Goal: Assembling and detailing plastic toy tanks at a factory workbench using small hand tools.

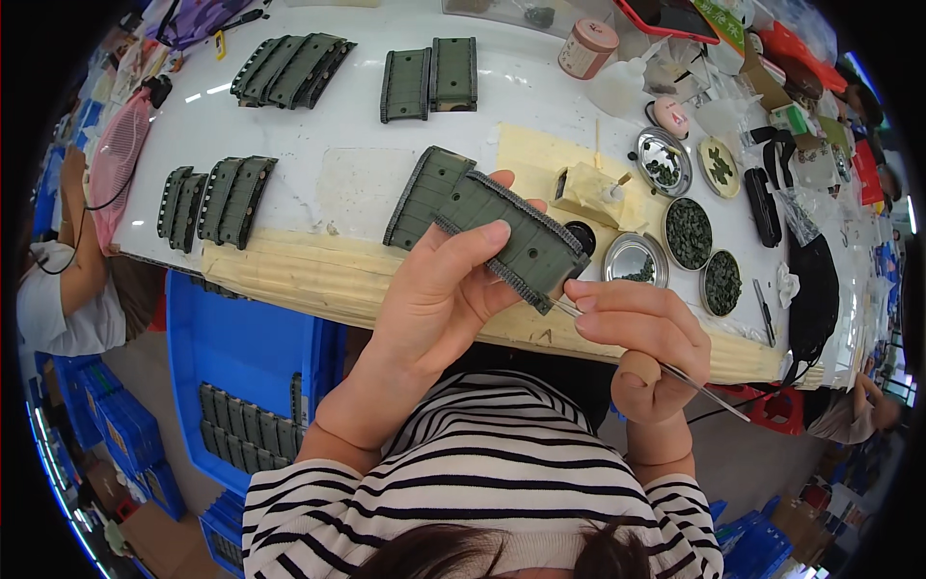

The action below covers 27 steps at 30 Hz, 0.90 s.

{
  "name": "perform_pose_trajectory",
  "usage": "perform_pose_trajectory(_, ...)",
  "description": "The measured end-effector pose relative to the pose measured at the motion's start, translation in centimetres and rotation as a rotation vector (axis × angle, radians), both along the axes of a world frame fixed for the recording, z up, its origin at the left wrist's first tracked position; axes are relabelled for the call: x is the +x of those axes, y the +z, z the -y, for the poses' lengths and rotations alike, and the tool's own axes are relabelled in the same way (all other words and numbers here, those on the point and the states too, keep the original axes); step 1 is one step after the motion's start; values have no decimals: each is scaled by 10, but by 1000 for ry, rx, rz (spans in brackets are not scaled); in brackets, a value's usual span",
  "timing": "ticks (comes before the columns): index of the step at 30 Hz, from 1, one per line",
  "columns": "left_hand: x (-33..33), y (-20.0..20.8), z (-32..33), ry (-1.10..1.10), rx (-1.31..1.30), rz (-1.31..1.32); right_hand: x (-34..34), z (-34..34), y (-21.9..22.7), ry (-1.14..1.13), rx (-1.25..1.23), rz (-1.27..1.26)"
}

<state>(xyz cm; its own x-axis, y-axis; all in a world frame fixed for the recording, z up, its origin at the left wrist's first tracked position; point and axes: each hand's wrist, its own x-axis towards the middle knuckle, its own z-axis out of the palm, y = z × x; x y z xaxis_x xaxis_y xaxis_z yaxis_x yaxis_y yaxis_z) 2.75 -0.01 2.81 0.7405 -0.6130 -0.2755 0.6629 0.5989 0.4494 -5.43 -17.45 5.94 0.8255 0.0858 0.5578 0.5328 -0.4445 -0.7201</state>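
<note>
My left hand [439, 280] is closed around a dark green plastic panel [521, 241] with ribbed long edges and small holes, holding it tilted above the table's front edge. Pinched in my right hand [651, 338] is a slim metal tool [699, 386] that looks like tweezers. Its tip meets the panel's near right corner; fingers partly hide the contact. A tan covering wraps one finger of this hand. Just behind the held panel, a similar green panel [417, 201] lies on the table. Round tins [688, 234] of small dark green pieces stand to the right.
More green panels [294, 72] lie in groups on the white table [357, 145]. A small tape-wrapped block [593, 193] sits on yellowish paper. A blue bin [241, 318] with panels is below left. Bags, a pink jar [588, 48] and a black strap [815, 299] crowd the right.
</note>
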Motion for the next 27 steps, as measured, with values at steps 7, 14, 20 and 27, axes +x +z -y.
perform_pose_trajectory(7,2,-2,-1,-9,59,55,1,-1,-3,-9,29,-3)
perform_pose_trajectory(14,3,1,0,5,54,67,2,-3,-4,-13,38,35)
perform_pose_trajectory(20,6,-3,2,-7,-17,88,0,-3,-9,-48,111,57)
perform_pose_trajectory(27,10,-7,7,-9,-190,-10,-9,-3,-10,-86,223,133)
